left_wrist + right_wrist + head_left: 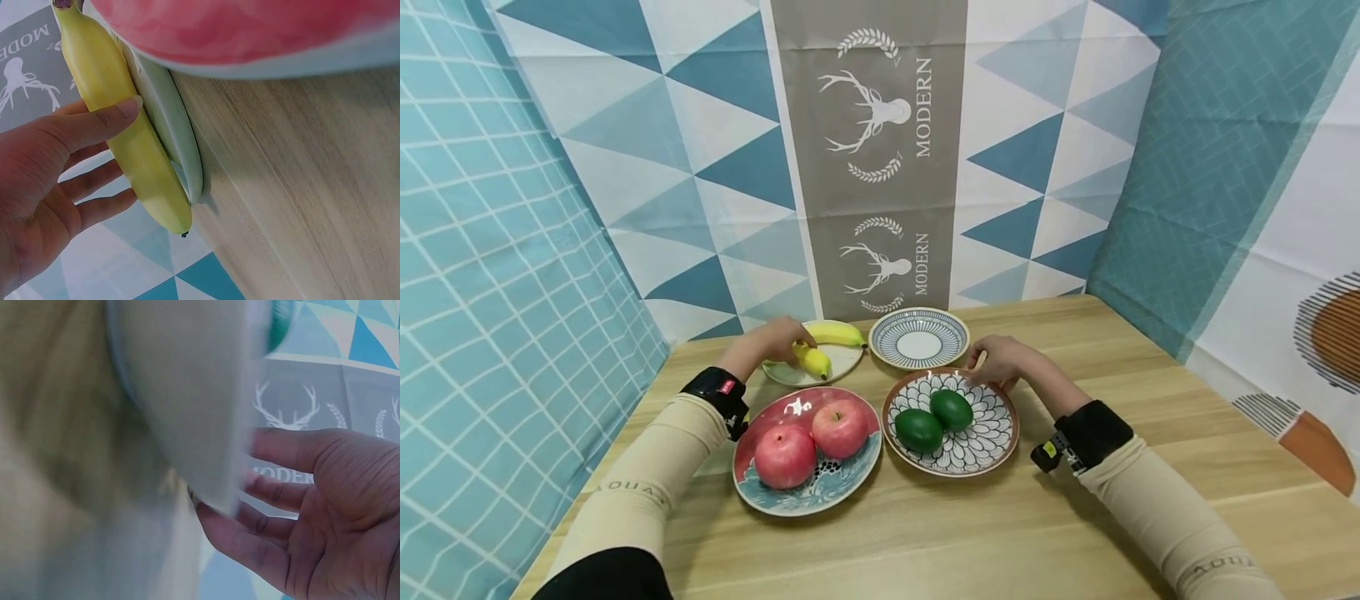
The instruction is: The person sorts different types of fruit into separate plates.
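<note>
My left hand (784, 339) holds a yellow banana (140, 150) at a pale green plate (842, 357), thumb across the front and fingers behind it. On the far side of that plate lies a second banana (838, 334). My right hand (1000, 362) is at the far right edge of a brown-rimmed petal-patterned plate (985, 454). It grips the rim, thumb on one side and a finger beneath in the right wrist view, though blur hides the exact contact. Two dark green egg-shaped items (951, 410) sit on this plate.
Left of the petal-patterned plate stands a red and blue plate (842, 492) with two red apples (786, 457). A blue-striped plate (920, 343) lies at the back middle. Wooden tabletop (925, 533) extends in front, and patterned cloth (872, 150) hangs behind.
</note>
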### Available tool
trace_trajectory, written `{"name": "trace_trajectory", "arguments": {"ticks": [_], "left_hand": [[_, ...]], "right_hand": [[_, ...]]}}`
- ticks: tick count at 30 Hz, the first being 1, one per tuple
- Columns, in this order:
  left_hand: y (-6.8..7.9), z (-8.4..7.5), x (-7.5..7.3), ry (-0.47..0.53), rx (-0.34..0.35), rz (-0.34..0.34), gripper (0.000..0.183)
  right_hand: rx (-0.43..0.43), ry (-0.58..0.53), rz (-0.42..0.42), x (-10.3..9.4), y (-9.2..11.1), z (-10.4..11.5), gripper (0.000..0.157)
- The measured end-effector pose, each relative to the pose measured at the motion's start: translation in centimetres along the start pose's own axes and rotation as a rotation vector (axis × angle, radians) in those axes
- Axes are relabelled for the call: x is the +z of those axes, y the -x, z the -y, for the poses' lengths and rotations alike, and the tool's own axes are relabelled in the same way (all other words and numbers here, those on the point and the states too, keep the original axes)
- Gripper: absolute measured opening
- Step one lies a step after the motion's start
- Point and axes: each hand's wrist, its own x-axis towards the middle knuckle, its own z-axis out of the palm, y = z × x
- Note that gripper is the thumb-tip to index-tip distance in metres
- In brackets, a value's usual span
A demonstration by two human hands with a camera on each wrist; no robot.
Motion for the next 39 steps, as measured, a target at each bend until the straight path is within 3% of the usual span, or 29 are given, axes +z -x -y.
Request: {"name": "trace_trajectory", "arguments": {"ticks": [5, 12, 19, 23, 29, 39], "left_hand": [[-0.1, 0.1, 0.2, 0.024, -0.018, 0.007, 0.044], [-0.3, 0.4, 0.2, 0.027, -0.049, 0.019, 0.045], [0.1, 0.3, 0.5, 0.012, -0.035, -0.016, 0.047], [0.1, 0.2, 0.5, 0.028, -0.061, -0.029, 0.046], [-0.2, 0.2, 0.6, 0.045, -0.098, -0.021, 0.047], [-0.6, 0.1, 0.8, 0.032, -0.104, -0.021, 0.045]], "right_hand": [[0.001, -0.048, 0.007, -2.1, 0.4, 0.7, 0.038], [-0.012, -0.041, -0.069, -5.3, 0.3, 2.1, 0.035], [0.053, -0.102, -0.079, -8.1, -1.5, 3.0, 0.042], [0.107, -0.154, -0.110, -9.1, -3.0, 3.3, 0.050], [0.190, -0.268, -0.137, -9.1, -5.4, 3.2, 0.055], [0.329, -0.378, -0.186, -6.4, -8.8, 3.0, 0.055]]}}
